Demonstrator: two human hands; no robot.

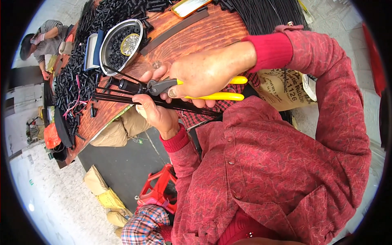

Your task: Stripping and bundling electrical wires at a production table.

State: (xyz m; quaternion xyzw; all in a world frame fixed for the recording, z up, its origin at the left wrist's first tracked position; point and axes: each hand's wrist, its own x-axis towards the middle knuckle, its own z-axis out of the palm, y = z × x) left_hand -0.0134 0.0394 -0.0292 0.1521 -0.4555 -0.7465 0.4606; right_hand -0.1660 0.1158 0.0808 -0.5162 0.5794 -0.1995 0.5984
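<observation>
Yellow-handled pliers (220, 96) are in my right hand (206, 69), whose fingers close round the handles. Their grey jaws meet the end of a black cylindrical piece (130, 86); whether they grip it or only touch it, I cannot tell. My left hand (157, 116) is closed round a bundle of thin black rods (112, 97) beside that piece, its thumb near the jaws. The rods stick out to the left and also run right beneath the pliers. My palms and fingers hide the middle of the bundle.
A reddish wooden table (196, 34) carries a steel bowl (140, 30), heaped short black tubes (73, 87), a blue-edged tray (90, 55) and long black rods (269, 18). Below stand a red plastic stool (165, 183) and a paper sack (281, 87). Another person (51, 38) is at far left.
</observation>
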